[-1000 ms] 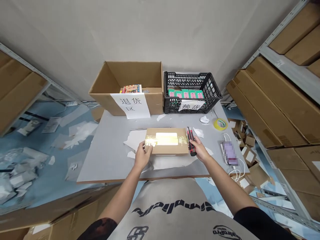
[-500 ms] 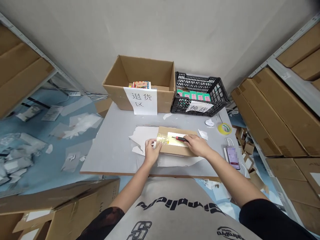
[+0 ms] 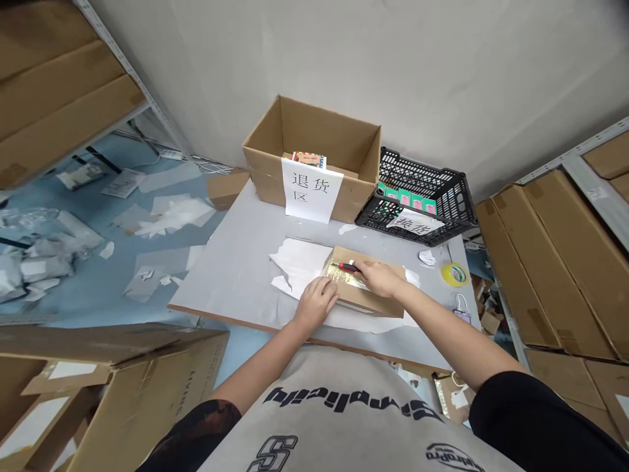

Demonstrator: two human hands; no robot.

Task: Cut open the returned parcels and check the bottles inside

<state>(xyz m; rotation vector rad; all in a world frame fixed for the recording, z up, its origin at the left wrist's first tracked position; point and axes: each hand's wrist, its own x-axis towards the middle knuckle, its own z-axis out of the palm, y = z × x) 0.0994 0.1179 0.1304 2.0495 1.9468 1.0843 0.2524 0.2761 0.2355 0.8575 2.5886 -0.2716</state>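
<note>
A small brown cardboard parcel [image 3: 378, 303], sealed with shiny tape, lies on the grey table [image 3: 236, 275]. My right hand [image 3: 379, 278] is closed on a red and black utility knife [image 3: 346, 267], whose tip rests on the taped top near the parcel's left end. My left hand [image 3: 318, 303] is curled against the parcel's near left corner and presses on it. White torn paper [image 3: 299, 259] lies under and beside the parcel.
At the table's back stand an open cardboard box [image 3: 314, 147] with a white paper sign and a black plastic crate [image 3: 425, 196] of green packs. A roll of yellow tape [image 3: 454, 273] lies right. Shelves with flat cartons flank both sides. An open carton [image 3: 122, 393] sits near left.
My right hand brought the knife from the parcel's right end onto its top and drew it leftward along the tape. The camera view swung left; my left hand stayed at the left corner.
</note>
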